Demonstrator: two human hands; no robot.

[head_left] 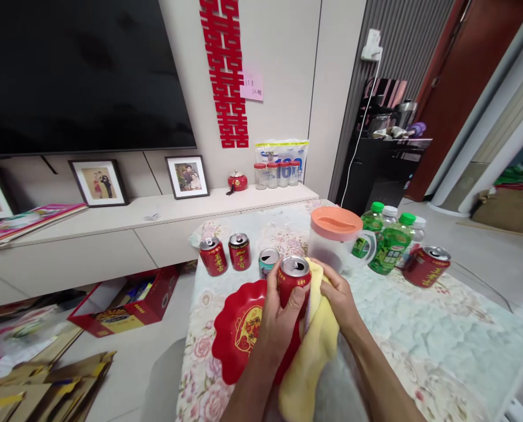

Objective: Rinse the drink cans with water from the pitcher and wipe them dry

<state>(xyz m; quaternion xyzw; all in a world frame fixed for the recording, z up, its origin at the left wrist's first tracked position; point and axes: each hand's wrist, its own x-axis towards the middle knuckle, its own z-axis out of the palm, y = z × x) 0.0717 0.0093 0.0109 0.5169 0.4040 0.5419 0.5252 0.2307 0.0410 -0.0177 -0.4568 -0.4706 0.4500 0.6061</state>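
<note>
An opened red drink can (294,278) is upright in my left hand (281,310), whose fingers wrap round its side. My right hand (338,296) is closed on a yellow cloth (316,340) and presses it to the can's right side; the cloth's lower end hangs down. Beneath my hands lies a red scalloped plate (226,337) with a gold print, partly hidden by my left arm. Just behind the held can stands a teal can (269,262). Two more red cans, one (214,256) at the left and another (239,252) beside it, stand farther back.
A clear pitcher (331,249) with an orange lid stands behind my right hand. Several bottles, including a green-capped one (390,246), and a large red can (427,266) stand at the right of the cloth-covered table (463,328). A red box (125,305) sits on the floor at left.
</note>
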